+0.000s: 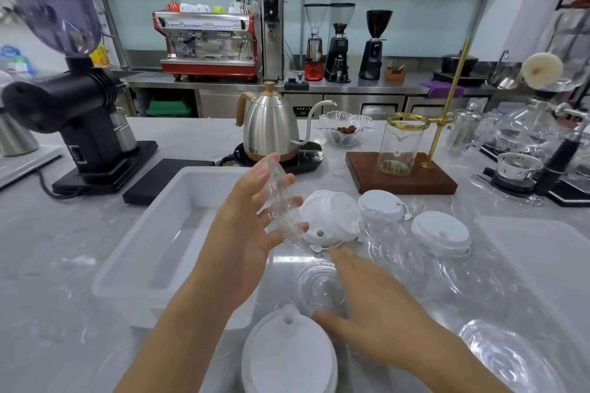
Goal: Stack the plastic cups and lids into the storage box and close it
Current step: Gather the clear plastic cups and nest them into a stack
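Observation:
My left hand (252, 226) holds a short stack of clear plastic lids (282, 201) on edge, thumb on top and fingers curled under, just right of the open white storage box (134, 246). My right hand (370, 313) is spread over a clear domed lid (319, 284) lying on the counter, fingertips touching it. White lids lie around: a pile (332, 217) behind the clear stack, one (381, 204) on a clear cup, one (442, 233) on another cup, and a large one (287, 357) at the front. The box's flat lid (542, 252) lies at the right.
More clear cups and lids (510, 357) are scattered at the front right. Behind stand a gooseneck kettle (271, 128), a black grinder (79, 112), a glass bowl (344, 128), a pour-over stand on a wooden base (402, 175) and siphon gear (526, 143).

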`<action>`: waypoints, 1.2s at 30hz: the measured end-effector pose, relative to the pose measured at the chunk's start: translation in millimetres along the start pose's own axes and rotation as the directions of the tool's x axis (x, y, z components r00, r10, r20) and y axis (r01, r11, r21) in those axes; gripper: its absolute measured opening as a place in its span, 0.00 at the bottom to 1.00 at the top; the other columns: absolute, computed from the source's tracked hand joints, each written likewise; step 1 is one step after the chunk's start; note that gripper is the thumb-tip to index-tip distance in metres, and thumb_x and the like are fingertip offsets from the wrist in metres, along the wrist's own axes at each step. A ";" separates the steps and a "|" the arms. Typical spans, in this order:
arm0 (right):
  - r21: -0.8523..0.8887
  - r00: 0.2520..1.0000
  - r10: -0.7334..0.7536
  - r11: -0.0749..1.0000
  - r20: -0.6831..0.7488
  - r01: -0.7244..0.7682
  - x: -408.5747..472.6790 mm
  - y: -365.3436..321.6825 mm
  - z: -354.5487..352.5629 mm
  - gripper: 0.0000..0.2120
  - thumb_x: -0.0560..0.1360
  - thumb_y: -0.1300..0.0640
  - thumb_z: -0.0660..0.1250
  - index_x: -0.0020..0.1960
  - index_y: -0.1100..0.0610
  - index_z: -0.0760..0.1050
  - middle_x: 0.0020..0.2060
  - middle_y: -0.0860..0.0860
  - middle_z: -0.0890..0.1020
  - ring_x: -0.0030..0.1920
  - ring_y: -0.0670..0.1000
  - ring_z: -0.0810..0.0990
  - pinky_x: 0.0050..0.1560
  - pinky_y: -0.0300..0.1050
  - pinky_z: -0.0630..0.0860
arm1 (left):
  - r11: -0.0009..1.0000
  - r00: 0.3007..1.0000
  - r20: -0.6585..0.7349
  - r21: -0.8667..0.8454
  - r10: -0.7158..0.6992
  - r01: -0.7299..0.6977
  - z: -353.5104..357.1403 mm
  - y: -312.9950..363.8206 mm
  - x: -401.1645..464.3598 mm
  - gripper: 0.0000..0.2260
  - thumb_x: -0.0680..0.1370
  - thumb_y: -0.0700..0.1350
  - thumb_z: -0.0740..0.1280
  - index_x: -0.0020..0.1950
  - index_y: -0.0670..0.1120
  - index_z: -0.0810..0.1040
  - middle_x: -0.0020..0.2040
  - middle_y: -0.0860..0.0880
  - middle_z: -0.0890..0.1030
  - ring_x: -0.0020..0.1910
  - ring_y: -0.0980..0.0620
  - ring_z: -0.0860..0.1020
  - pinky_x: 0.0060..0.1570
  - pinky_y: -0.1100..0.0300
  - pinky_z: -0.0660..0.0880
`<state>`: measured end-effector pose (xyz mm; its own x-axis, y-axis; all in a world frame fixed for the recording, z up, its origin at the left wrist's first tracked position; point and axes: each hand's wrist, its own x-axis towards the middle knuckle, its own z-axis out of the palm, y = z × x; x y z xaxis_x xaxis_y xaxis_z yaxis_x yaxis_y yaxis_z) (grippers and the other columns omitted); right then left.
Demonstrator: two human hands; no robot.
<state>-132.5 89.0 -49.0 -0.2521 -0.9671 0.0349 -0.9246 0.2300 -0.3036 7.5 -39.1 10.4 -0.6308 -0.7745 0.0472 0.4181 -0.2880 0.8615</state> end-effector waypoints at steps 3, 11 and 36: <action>0.041 1.000 0.003 0.999 -0.003 -0.002 2.1 -0.2 6.2 0.42 0.72 0.34 0.62 0.78 0.50 0.51 0.66 0.47 0.71 0.67 0.52 0.70 0.66 0.46 0.68 | 1.000 1.000 0.008 -0.002 -0.017 0.017 0.0 0.0 -0.5 0.27 0.66 0.56 0.74 0.65 0.54 0.83 0.61 0.44 0.85 0.54 0.44 0.85 0.44 0.51 0.83; 0.092 0.999 0.035 0.995 -0.037 -0.031 3.3 -0.8 8.5 0.44 0.69 0.35 0.64 0.79 0.46 0.49 0.70 0.46 0.68 0.68 0.52 0.68 0.69 0.47 0.66 | 0.999 1.000 0.005 0.047 -0.021 0.021 2.3 0.3 -2.4 0.29 0.65 0.57 0.73 0.66 0.53 0.82 0.62 0.44 0.85 0.55 0.42 0.84 0.43 0.51 0.84; 0.481 0.624 0.220 0.828 -0.750 0.287 3.8 5.5 -15.8 0.14 0.74 0.62 0.74 0.48 0.43 0.76 0.41 0.43 0.81 0.42 0.47 0.81 0.41 0.32 0.75 | 0.912 0.989 0.096 0.385 0.113 -0.142 -2.7 -14.3 -2.8 0.34 0.64 0.61 0.75 0.67 0.50 0.79 0.60 0.51 0.84 0.60 0.52 0.83 0.58 0.49 0.81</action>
<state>-143.1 88.3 -35.5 -0.5745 -0.4709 0.6695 -0.7009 -0.1395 -0.6995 5.0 -34.3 -3.4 -0.6390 -0.7447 0.1925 0.2193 0.0635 0.9736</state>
